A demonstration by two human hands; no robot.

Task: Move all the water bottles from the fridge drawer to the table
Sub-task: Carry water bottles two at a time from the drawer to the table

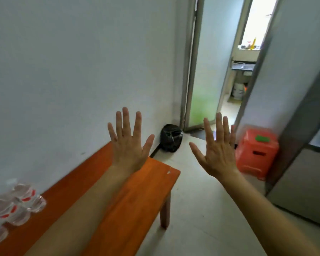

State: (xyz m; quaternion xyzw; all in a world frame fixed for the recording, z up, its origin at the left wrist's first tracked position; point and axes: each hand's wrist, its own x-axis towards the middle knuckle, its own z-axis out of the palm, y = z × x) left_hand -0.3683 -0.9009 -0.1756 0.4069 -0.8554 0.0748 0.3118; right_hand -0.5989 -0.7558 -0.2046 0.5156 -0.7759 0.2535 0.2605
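Holding nothing, the left hand (128, 145) and the right hand (217, 152) are raised with fingers spread. A cluster of water bottles (17, 200) sits at the near left of the table (137, 191), so much of the task seems done. The fridge (303, 182) at the right shows no drawer, so I cannot tell what remains. The bottles' red-and-white labels are too blurred to read.

"Was there room on the table (146, 182)?"

"Plenty. The water bottles (17, 202) crowded only its near left end, close to the wall (72, 80). The rest of the top was open wood."

"And the floor (201, 200)?"

"An open lane ran between the table and the fridge (303, 172). A red stool (257, 150) stood beside the fridge, and a black bag (171, 140) filled the corner by the doorway (235, 85)"
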